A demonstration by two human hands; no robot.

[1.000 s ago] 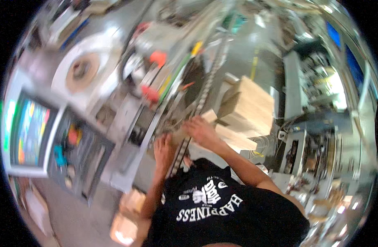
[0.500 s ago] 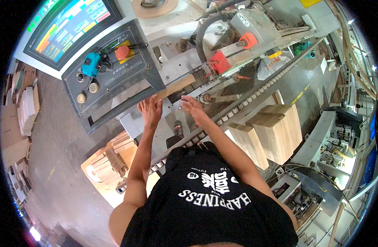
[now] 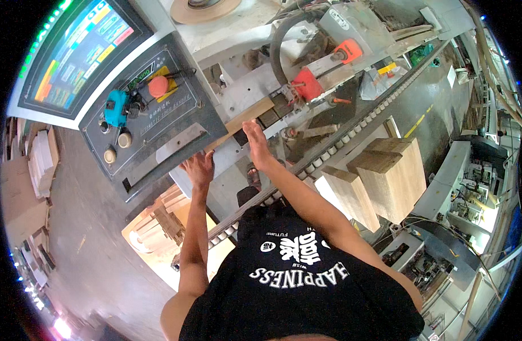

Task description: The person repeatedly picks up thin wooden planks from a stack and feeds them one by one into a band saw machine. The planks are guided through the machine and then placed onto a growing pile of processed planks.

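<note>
A narrow wooden strip (image 3: 250, 116) lies on the grey machine bed, running out from beside the control panel (image 3: 158, 108). My right hand (image 3: 257, 149) is at the strip's near side with its fingers stretched out and close together; whether the fingertips touch the wood I cannot tell. Below the panel's front edge, my left hand (image 3: 198, 170) rests over or on a pale metal plate (image 3: 225, 165), fingers spread and gripping nothing. Part of the strip is hidden behind the panel's corner.
Thick wooden blocks (image 3: 389, 179) stand at the right beyond a roller rail (image 3: 343, 139). Red clamp-like parts (image 3: 307, 85) and a black hose (image 3: 277, 51) sit on the machine. A teal device (image 3: 115, 108) lies on the panel. Wood pieces (image 3: 161, 219) are stacked lower left.
My left hand has drawn back from the strip toward the lower left, its fingers more spread. My right hand has shifted up and left, nearer the strip. The view has turned slightly.
</note>
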